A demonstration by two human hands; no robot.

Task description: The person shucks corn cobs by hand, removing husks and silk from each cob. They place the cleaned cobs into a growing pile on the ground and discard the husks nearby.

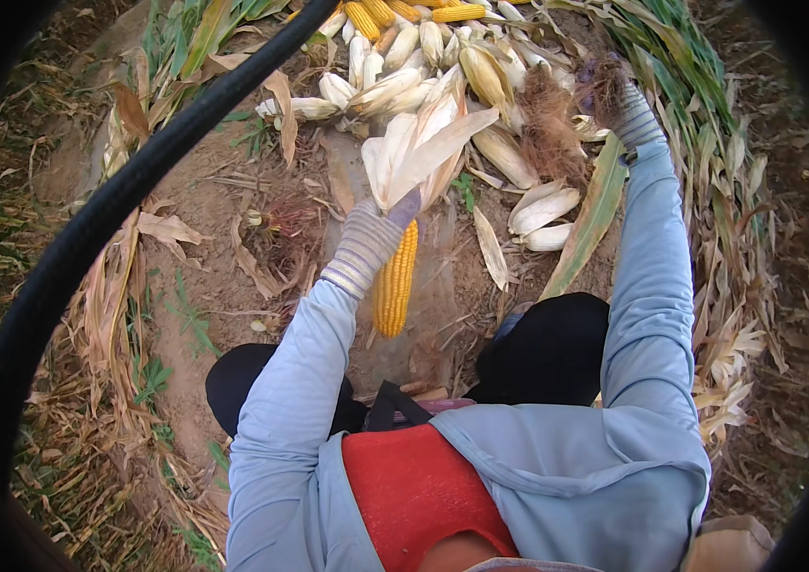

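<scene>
My left hand, in a striped, purple-palmed work glove, grips an ear of corn where the pulled-back husk joins it. The bare yellow kernels point down towards me, and the pale husk leaves fan out beyond the glove. At the upper right my right hand, gloved alike, is against a tuft of brown corn silk; the fingers are blurred and partly hidden, so its hold is unclear. More brown silk lies just left of it, over ears of corn in their husks.
Beyond my hands lies a heap of husked and unhusked ears. Two pale ears lie nearer on the soil. Corn stalks and leaves line both sides. A dark curved tube crosses the left of the view. My bent knees are close in front.
</scene>
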